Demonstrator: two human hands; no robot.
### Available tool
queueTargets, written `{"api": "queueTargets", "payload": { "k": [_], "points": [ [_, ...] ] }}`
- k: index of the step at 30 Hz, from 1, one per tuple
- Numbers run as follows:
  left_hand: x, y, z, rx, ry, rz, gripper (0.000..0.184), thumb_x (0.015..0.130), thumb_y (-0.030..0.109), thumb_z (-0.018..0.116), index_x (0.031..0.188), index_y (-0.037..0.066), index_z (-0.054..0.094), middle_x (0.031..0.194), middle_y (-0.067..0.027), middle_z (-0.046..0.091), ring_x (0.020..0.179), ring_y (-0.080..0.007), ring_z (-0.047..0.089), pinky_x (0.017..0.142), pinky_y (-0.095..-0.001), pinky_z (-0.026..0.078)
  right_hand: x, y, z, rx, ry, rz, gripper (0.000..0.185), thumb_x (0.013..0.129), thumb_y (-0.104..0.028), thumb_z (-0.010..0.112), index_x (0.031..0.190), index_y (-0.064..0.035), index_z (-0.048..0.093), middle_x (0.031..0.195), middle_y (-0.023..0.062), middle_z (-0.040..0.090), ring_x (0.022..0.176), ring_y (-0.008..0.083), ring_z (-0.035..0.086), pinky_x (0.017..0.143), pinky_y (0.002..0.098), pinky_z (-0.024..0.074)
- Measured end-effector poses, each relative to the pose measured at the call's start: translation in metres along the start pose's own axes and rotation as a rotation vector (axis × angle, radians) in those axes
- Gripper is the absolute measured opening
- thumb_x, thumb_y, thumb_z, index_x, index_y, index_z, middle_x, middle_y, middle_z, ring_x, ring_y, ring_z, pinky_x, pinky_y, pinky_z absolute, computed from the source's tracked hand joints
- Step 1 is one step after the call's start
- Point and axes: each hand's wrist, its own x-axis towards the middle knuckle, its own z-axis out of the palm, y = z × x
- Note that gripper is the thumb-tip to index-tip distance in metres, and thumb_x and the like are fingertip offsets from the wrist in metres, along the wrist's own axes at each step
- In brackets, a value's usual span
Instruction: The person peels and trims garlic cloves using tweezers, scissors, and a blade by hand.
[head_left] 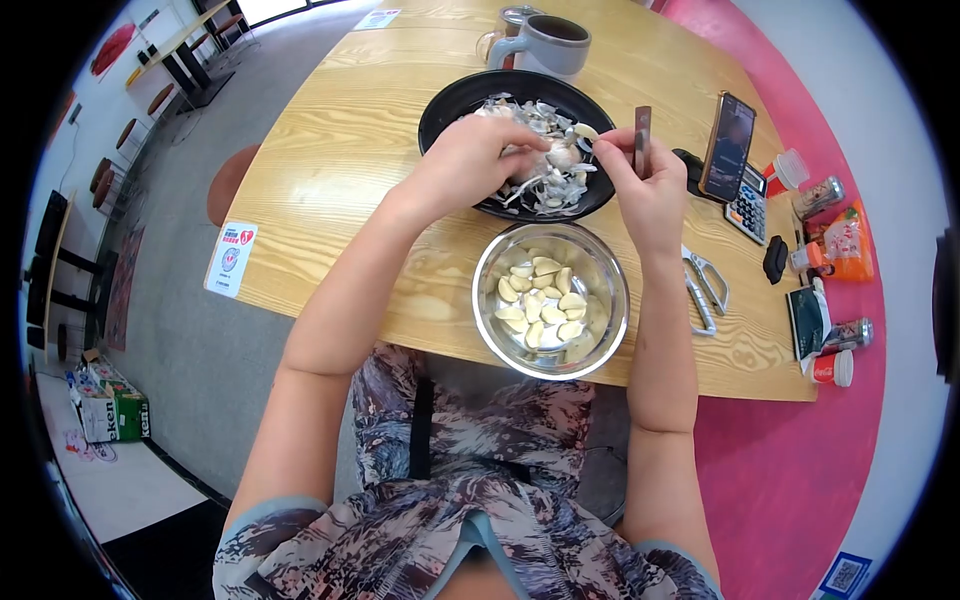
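My left hand (478,162) reaches over a black plate (437,112), its fingers apart and bent down among garlic skins (552,190); the fingertips are slightly blurred. At the plate's right edge, my right hand (648,185) is closed around a narrow flat metal tool (643,138) that points upward, perhaps a small knife. A garlic clove (586,131) shows at this hand's thumb and fingertip. Unpeeled garlic (563,154) lies among the skins between both hands. Just below the plate stands a steel bowl (483,318) with many peeled garlic cloves (540,298) in it.
Behind the plate are a grey mug (555,48) and a glass jar (520,14). To the right, a propped phone (728,148) stands by a calculator (747,208). Scissors (706,290) lie beside my right forearm. Jars, a red cup (832,368) and an orange packet (848,245) line the right edge.
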Motion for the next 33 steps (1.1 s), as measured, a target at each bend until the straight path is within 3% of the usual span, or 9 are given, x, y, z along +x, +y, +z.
{"api": "queueTargets", "payload": {
  "k": [8, 12, 14, 18, 24, 25, 28, 30, 33],
  "points": [
    [0.017, -0.008, 0.002, 0.313, -0.229, -0.099, 0.047, 0.074, 0.003, 0.073, 0.12, 0.011, 0.063, 0.119, -0.0116, 0.055, 0.104, -0.0302, 0.06, 0.09, -0.0367, 0.05, 0.0, -0.006, -0.001, -0.007, 0.015, 0.02, 0.007, 0.084, -0.007, 0.067, 0.083, -0.0007, 0.066, 0.056, -0.0096, 0.041, 0.051, -0.0004, 0.032, 0.046, 0.0211, 0.024],
    [0.029, -0.004, -0.012, 0.286, -0.336, -0.141, 0.051, 0.075, 0.003, 0.073, 0.123, 0.013, 0.061, 0.123, -0.0116, 0.054, 0.104, -0.0262, 0.06, 0.092, -0.036, 0.05, 0.0, -0.004, -0.002, 0.024, 0.029, -0.001, 0.007, 0.084, -0.007, 0.066, 0.082, -0.0009, 0.065, 0.055, -0.0091, 0.041, 0.051, 0.0, 0.033, 0.046, 0.0217, 0.0245],
    [0.03, -0.008, -0.023, 0.256, -0.164, 0.011, 0.053, 0.076, 0.005, 0.073, 0.126, 0.012, 0.06, 0.128, -0.0129, 0.054, 0.098, -0.0215, 0.061, 0.088, -0.0336, 0.051, 0.001, -0.003, -0.003, 0.027, 0.034, -0.004, 0.007, 0.084, -0.007, 0.066, 0.081, -0.0009, 0.065, 0.055, -0.0087, 0.041, 0.05, 0.0002, 0.033, 0.046, 0.0218, 0.0247],
    [0.041, 0.016, -0.047, 0.074, 0.003, -0.048, 0.034, 0.082, 0.01, 0.07, 0.116, 0.005, 0.065, 0.107, -0.0095, 0.067, 0.081, -0.0147, 0.064, 0.074, -0.0282, 0.053, 0.0, -0.005, -0.004, 0.003, 0.028, -0.005, 0.008, 0.084, -0.008, 0.066, 0.081, -0.0009, 0.064, 0.054, -0.0079, 0.043, 0.049, 0.0007, 0.033, 0.046, 0.0223, 0.0255],
    [0.044, 0.013, -0.038, 0.178, 0.033, 0.004, 0.025, 0.087, 0.006, 0.063, 0.111, 0.002, 0.067, 0.092, -0.0064, 0.07, 0.08, -0.0125, 0.063, 0.073, -0.027, 0.052, 0.0, -0.005, -0.005, -0.016, 0.02, -0.001, 0.008, 0.084, -0.009, 0.066, 0.081, -0.0008, 0.064, 0.054, -0.0068, 0.044, 0.049, 0.0009, 0.036, 0.045, 0.0223, 0.0265],
    [0.04, 0.007, -0.03, 0.327, 0.107, 0.248, 0.026, 0.086, 0.006, 0.064, 0.111, 0.002, 0.067, 0.092, -0.0062, 0.069, 0.079, -0.0131, 0.063, 0.074, -0.0265, 0.052, 0.0, -0.006, -0.005, -0.016, 0.022, -0.003, 0.008, 0.084, -0.009, 0.066, 0.081, -0.0008, 0.064, 0.054, -0.0068, 0.044, 0.049, 0.0009, 0.036, 0.045, 0.0223, 0.0265],
    [0.032, 0.011, -0.018, 0.421, 0.186, 0.457, 0.026, 0.085, 0.01, 0.069, 0.11, 0.002, 0.068, 0.095, -0.0064, 0.069, 0.079, -0.013, 0.063, 0.076, -0.0255, 0.052, 0.001, -0.004, -0.004, -0.017, 0.021, -0.004, 0.009, 0.084, -0.009, 0.066, 0.081, -0.0009, 0.065, 0.054, -0.0064, 0.045, 0.049, 0.001, 0.036, 0.045, 0.0222, 0.0267],
    [0.028, 0.032, -0.014, -0.187, -0.057, -0.083, 0.029, 0.085, 0.016, 0.072, 0.109, 0.001, 0.068, 0.095, -0.006, 0.069, 0.08, -0.0116, 0.063, 0.076, -0.026, 0.053, 0.001, -0.002, -0.003, -0.007, 0.016, 0.0, 0.009, 0.084, -0.009, 0.066, 0.082, -0.0007, 0.065, 0.054, -0.0063, 0.044, 0.049, 0.0015, 0.036, 0.045, 0.0225, 0.0262],
    [0.023, 0.037, -0.006, -0.407, -0.042, -0.134, 0.029, 0.086, 0.02, 0.073, 0.106, 0.0, 0.069, 0.091, -0.0044, 0.07, 0.079, -0.008, 0.062, 0.071, -0.0234, 0.053, 0.001, 0.0, -0.001, -0.022, -0.017, -0.005, 0.009, 0.084, -0.009, 0.067, 0.083, -0.0006, 0.066, 0.055, -0.0063, 0.044, 0.049, 0.0019, 0.035, 0.045, 0.023, 0.0258]
  ]
}}
